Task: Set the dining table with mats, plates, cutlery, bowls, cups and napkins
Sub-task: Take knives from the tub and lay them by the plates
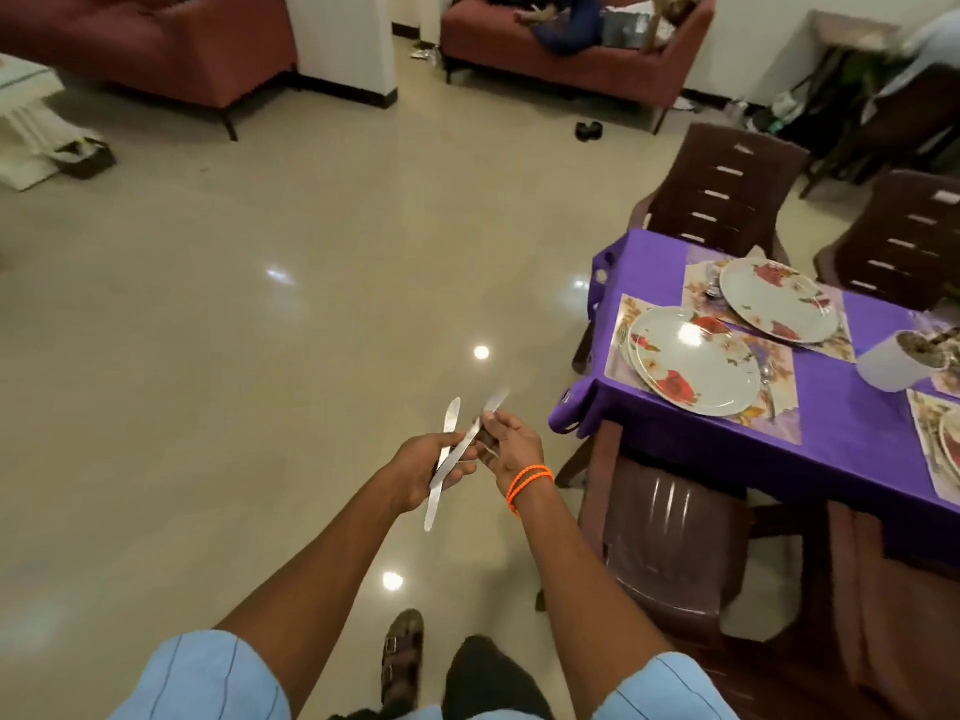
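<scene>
I stand on the floor left of the dining table [857, 449], which wears a purple cloth. My left hand [423, 472] grips a steel table knife [435, 498] whose blade points up and away. My right hand [506, 444], with an orange band on the wrist, pinches a second knife [488, 412] that crosses the first. On the table, two floral plates [693, 361] [779, 298] lie on patterned mats [621, 350]. A spoon [768, 376] shows by the near plate. A third mat [930, 433] with a plate edge is at the right border.
Brown plastic chairs [675, 543] [722, 194] [904, 236] stand round the table. A white pot [891, 363] sits on the cloth. Red sofas [566, 65] [171, 49] line the far wall, a person lying on one. Glossy tiled floor [291, 314] stretches ahead. My sandalled foot [402, 654] is below.
</scene>
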